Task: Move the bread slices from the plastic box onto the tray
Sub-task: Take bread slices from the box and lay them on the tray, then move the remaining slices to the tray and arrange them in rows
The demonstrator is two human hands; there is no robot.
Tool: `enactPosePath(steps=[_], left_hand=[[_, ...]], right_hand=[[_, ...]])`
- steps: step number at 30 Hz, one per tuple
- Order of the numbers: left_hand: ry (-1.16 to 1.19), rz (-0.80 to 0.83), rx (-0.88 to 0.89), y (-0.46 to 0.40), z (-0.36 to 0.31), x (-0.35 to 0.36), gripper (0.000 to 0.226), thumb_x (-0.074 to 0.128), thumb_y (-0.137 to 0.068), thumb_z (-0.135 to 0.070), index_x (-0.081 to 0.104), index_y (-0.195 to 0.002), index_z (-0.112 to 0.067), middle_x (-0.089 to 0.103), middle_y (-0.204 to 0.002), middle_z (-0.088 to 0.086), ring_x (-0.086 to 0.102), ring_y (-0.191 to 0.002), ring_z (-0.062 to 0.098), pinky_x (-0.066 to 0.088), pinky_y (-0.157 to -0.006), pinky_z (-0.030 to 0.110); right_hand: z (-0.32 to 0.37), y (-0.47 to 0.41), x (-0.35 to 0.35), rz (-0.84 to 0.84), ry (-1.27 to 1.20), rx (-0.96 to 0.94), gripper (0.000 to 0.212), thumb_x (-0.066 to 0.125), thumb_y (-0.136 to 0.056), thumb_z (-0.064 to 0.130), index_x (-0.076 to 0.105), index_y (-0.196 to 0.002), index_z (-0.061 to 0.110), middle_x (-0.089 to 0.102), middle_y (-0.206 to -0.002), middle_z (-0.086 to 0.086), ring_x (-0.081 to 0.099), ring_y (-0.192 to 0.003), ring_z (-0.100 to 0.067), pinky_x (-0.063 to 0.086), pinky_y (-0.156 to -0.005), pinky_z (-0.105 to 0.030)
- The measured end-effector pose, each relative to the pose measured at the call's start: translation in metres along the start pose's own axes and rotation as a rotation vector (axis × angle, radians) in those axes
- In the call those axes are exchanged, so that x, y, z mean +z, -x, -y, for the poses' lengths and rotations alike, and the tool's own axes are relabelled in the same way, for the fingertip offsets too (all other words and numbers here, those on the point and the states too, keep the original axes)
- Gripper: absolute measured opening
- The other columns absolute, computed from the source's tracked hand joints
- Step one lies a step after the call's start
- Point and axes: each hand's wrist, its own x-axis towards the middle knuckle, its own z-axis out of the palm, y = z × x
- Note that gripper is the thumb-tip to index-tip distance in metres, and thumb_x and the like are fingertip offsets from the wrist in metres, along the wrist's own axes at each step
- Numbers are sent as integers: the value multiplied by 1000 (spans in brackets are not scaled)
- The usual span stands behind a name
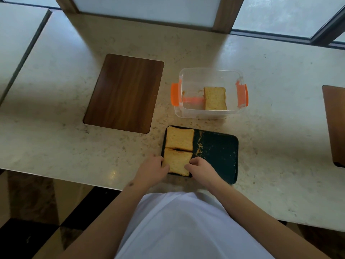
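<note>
Near left corner of the tray [220,157] hidden under the near bread slice [177,162] and left hand [154,168]. Fingertips of the right hand [200,168] curled out of sight. Wooden board [335,126] at far right cut off by the edge. Contact between fingers and slice too small to tell.

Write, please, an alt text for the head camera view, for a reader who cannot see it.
Both hands, left hand and right hand, grip the near toasted bread slice at its two sides on a dark rectangular tray, beside a second toasted slice. Behind, a clear plastic box with orange clips holds one more slice, on a pale stone counter.
</note>
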Motion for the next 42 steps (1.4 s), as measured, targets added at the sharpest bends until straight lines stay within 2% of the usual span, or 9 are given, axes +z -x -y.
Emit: enactPosePath(steps=[7, 10, 14, 20, 22, 26, 33, 37, 42], left_hand=[[-55, -57, 42, -1, -15, -9, 28, 53, -96, -28, 64, -100, -3, 60, -101, 8, 59, -87, 27, 51, -74, 40], [116, -204, 202, -4, -50, -29, 32, 58, -97, -25, 63, -127, -13, 62, -111, 2, 60, -85, 12, 44, -72, 24], [385, -246, 309, -22, -119, -63, 17, 59, -97, -29, 62, -113, -30, 62, -96, -17, 60, -85, -6, 45, -71, 13], [866, 66, 33, -102, -204, -91, 28, 59, -98, -18, 63, -123, -7, 65, -118, 13, 69, -101, 24, 60, -88, 35], [949, 75, -117, -129, -217, -89, 29, 58, -96, -13, 63, -122, -3, 63, -112, 17, 63, -94, 29, 56, -85, 36], [783, 77, -244, -161, -222, -79, 21, 50, -95, -5, 63, -109, 3, 59, -90, 19, 62, -82, 33, 53, -71, 36], [705, 84, -321, -185, -220, -66, 14, 51, -100, -11, 60, -94, -3, 59, -81, 12, 59, -70, 27, 54, -68, 39], [758, 139, -408, -192, -217, -66, 9, 63, -93, -10, 61, -98, -3, 67, -103, 18, 68, -95, 32, 60, -85, 45], [744, 158, -430, -200, -216, -63, 11, 70, -87, -16, 69, -94, -8, 67, -102, 12, 63, -89, 28, 57, -92, 42]], right_hand=[[4, -1, -17, 32, 49, -9, 39, 64, -93, 41, 59, -128, 22, 66, -114, 4, 62, -101, -12, 51, -85, -32], [30, -1, -53, -17, -15, -87, 25, 61, -96, 34, 65, -118, 21, 71, -102, 5, 68, -92, -10, 59, -86, -35], [89, -2, -115, -179, -189, -282, 15, 58, -96, 28, 66, -107, 20, 72, -100, 3, 70, -89, -12, 57, -71, -25], [155, -58, -169, -365, -159, -232, 31, 59, -90, 25, 63, -116, 9, 66, -105, -4, 64, -97, -21, 57, -87, -40], [160, -81, -170, -343, -83, -107, 43, 58, -90, 23, 57, -127, 3, 62, -109, -10, 59, -92, -23, 54, -74, -35], [155, -109, -163, -313, 191, 72, 51, 48, -91, 15, 45, -139, 0, 54, -105, -13, 54, -83, -25, 36, -51, -31], [157, -133, -155, -290, 137, 124, 50, 45, -93, 14, 41, -140, -4, 60, -102, -15, 58, -98, -29, 45, -75, -37], [147, -142, -158, -326, 81, 145, 88, 52, -88, 30, 5, -156, 0, 56, -133, -21, 57, -116, -37, 47, -79, -43], [146, -147, -166, -310, 135, 194, 81, 53, -92, 30, 11, -155, 2, 59, -104, -20, 54, -73, -29, 38, -50, -36]])
